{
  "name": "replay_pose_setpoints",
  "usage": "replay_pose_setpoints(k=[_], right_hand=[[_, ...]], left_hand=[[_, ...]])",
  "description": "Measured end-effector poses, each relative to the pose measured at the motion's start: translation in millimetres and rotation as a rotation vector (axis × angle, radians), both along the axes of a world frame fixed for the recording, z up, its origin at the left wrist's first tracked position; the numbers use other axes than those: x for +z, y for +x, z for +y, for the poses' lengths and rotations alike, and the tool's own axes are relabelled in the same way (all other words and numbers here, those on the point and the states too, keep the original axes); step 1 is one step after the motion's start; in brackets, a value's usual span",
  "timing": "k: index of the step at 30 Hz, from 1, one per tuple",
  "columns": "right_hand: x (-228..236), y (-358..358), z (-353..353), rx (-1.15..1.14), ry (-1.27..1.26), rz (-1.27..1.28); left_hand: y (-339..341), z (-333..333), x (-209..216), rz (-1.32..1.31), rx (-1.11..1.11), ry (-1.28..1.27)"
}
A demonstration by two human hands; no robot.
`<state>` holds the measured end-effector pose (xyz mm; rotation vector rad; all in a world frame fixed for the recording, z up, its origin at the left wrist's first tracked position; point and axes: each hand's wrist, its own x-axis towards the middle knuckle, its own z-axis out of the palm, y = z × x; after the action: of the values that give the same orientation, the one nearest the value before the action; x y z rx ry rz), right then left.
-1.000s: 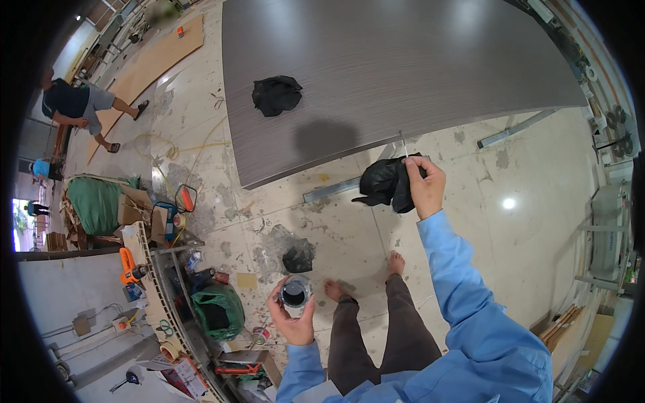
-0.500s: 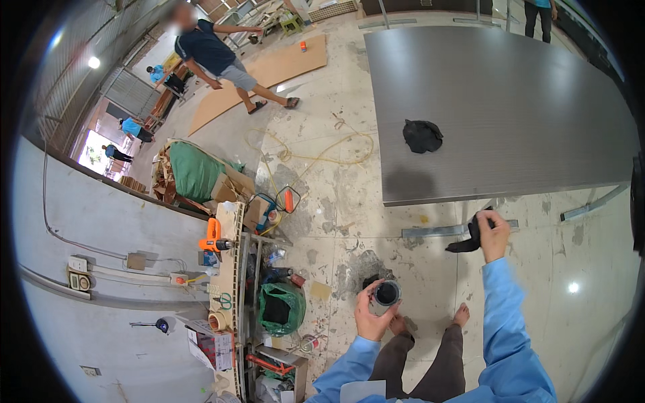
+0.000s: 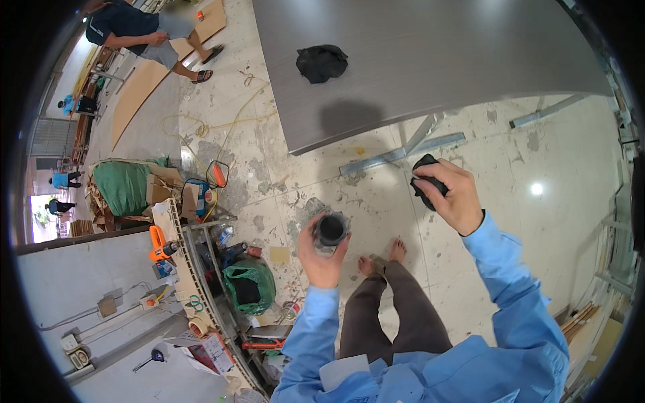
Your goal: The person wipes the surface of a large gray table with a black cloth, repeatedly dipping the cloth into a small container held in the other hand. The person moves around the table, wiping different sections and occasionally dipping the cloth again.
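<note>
My left hand [image 3: 324,258] is wrapped round a small clear cup [image 3: 331,230] with dark contents, held upright over the floor. In my right hand [image 3: 453,195], fingers and thumb pinch a bunched black cloth [image 3: 426,183], in front of the table's near edge. The dark grey tabletop [image 3: 430,60] spreads ahead of me on metal legs. On its left part lies another crumpled black cloth [image 3: 322,63], apart from both hands.
At my left stands a cluttered workbench [image 3: 176,232] with an orange heat gun [image 3: 161,244]; a green bag [image 3: 250,287] sits beside it. A yellow cord [image 3: 232,119] trails over the floor. A person [image 3: 144,37] walks at the far left. Metal table feet [image 3: 403,153] jut toward me.
My view has turned right and the table appears closer. The black cloth in my right hand hung loose before and is now bunched up. The walking person has changed pose.
</note>
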<state>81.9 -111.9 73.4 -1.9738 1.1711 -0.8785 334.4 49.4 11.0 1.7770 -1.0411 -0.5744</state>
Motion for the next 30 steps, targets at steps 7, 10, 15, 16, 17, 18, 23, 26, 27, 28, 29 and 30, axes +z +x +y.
replay_pose_setpoints(k=[7, 10, 15, 16, 17, 18, 23, 26, 27, 28, 29, 30], right_hand=[[51, 48, 17, 0.399, -0.16, 0.369], [38, 77, 20, 0.455, -0.209, 0.544], [25, 103, 28, 0.406, -0.153, 0.586], [27, 104, 29, 0.38, -0.136, 0.564], [28, 105, 32, 0.321, -0.118, 0.543], [31, 106, 33, 0.299, -0.094, 0.547], [44, 126, 49, 0.233, -0.089, 0.477], [52, 139, 57, 0.225, -0.104, 0.574], [54, 142, 60, 0.208, -0.086, 0.583], [57, 145, 63, 0.164, -0.026, 0.648], [59, 146, 66, 0.106, 0.028, 0.657], [61, 148, 69, 0.148, -0.039, 0.552]], left_hand=[[-7, -40, 0, -0.196, -0.173, -0.006], [-2, -46, -2, -0.291, -0.243, -0.019], [19, -38, -12, -0.311, -0.234, -0.008], [24, -40, -16, -0.26, -0.209, -0.012], [30, -36, -17, -0.198, -0.184, -0.03], [35, -32, -18, -0.157, -0.175, -0.015], [59, -22, -18, -0.039, -0.196, -0.035], [65, -18, -14, 0.029, -0.207, -0.061], [70, -19, -14, 0.041, -0.215, -0.1], [74, -19, -13, 0.007, -0.228, -0.093], [78, -18, -12, -0.012, -0.237, -0.09], [80, -16, -10, -0.005, -0.247, -0.089]])
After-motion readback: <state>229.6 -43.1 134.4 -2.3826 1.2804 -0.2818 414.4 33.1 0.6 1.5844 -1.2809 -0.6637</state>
